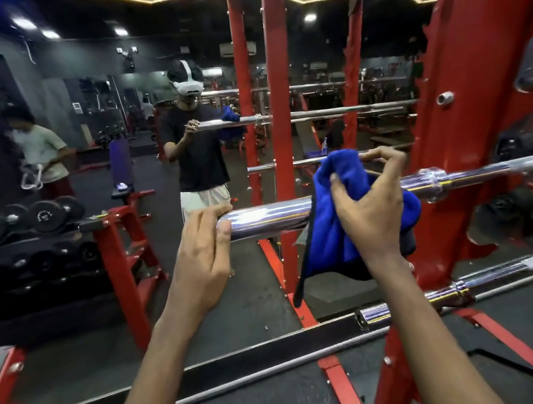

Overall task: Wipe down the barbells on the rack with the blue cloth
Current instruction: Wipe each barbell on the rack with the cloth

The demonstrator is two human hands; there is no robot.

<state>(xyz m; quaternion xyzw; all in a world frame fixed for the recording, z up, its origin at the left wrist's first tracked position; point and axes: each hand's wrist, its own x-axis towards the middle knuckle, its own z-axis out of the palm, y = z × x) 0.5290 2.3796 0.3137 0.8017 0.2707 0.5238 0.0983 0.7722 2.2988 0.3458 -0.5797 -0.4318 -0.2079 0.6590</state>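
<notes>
Right hand: fingers and thumb curled into the blue cloth, bunching it over the chrome sleeve of the barbell. The cloth is draped across the top of the sleeve and hangs below it in a long fold with a dark edge.

Left hand: wrapped around the free end of the same sleeve, fingers over the top and thumb against the near side, just beside the cloth but not touching it.

The barbell lies roughly level, running right from the left hand through a collar to the red rack, whose upright carries it. A second barbell rests lower on the rack, below and to the right of the hands, its sleeve end pointing left. Another chrome bar end shows at the upper right edge, too blurred to describe further.

Behind the rack stands a mirror reflecting the person with both hands at the bar. At left, a red-framed dumbbell rack holds rows of black dumbbells. The floor is dark.
</notes>
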